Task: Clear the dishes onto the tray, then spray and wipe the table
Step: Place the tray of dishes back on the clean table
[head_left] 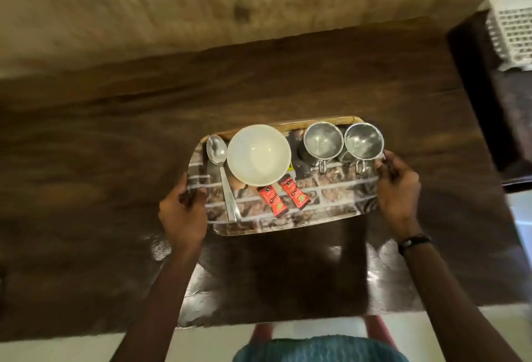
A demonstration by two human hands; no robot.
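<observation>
A brick-patterned tray [331, 197] is over the dark wooden table [100, 174]. On it lie a steel spoon [221, 165], a white bowl [259, 155], two red sachets [283, 193] and two steel cups [324, 140] [364, 137] with handles toward me. My left hand [182, 212] grips the tray's left edge. My right hand [398, 189] grips its right edge, near the right cup. Whether the tray rests on the table or is held just above it I cannot tell.
A white plastic basket [509, 30] stands on a dark surface [486, 96] at the far right. The table's near edge runs just in front of me, with pale floor [302, 330] below. A beige wall [201, 1] is behind the table.
</observation>
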